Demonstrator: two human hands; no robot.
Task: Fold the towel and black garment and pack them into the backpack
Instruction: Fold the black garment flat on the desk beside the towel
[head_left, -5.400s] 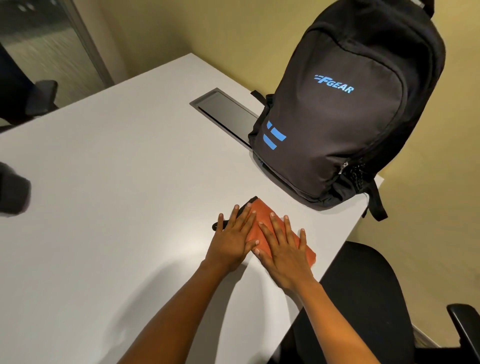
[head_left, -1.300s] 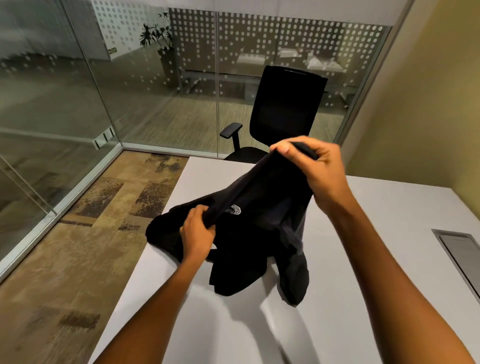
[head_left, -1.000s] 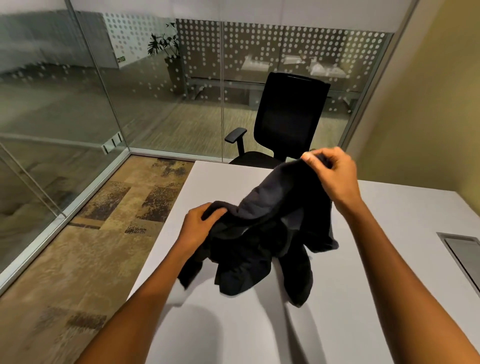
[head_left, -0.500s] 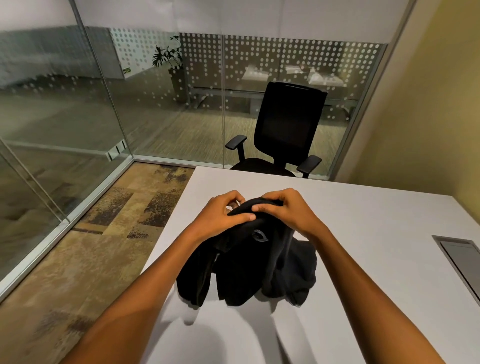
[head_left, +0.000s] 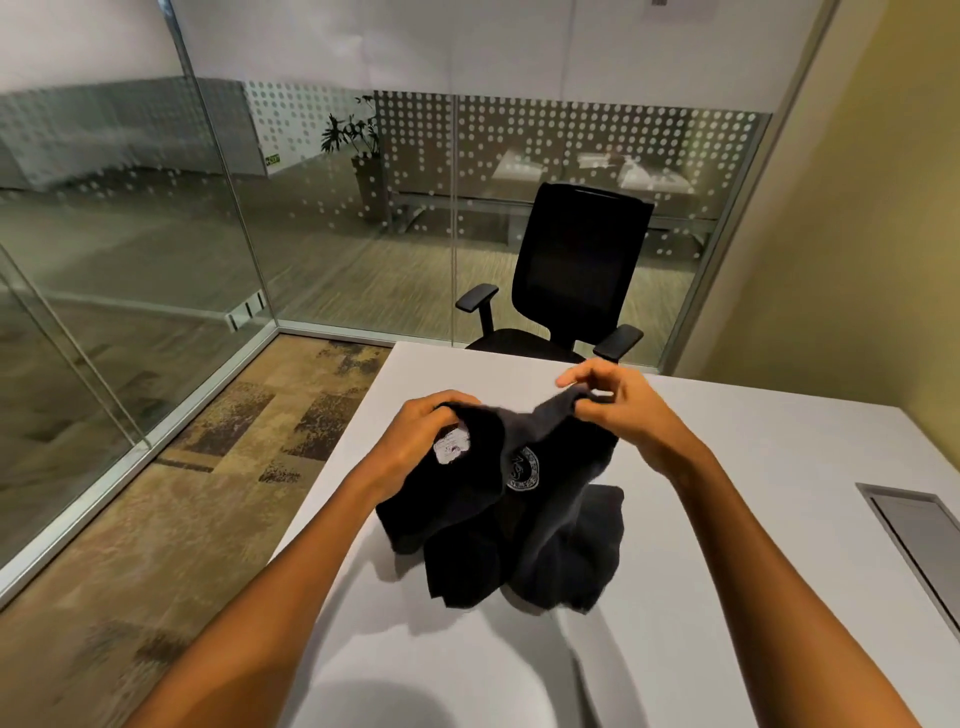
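Gripping the crumpled black fabric garment (head_left: 511, 499) by its top edge, the left hand (head_left: 415, 441) and right hand (head_left: 621, 410) hold it raised over the white table (head_left: 727, 597), its hem near the left edge.

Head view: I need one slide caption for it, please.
Left hand and right hand hold a crumpled black fabric garment by its top edge above a white table.
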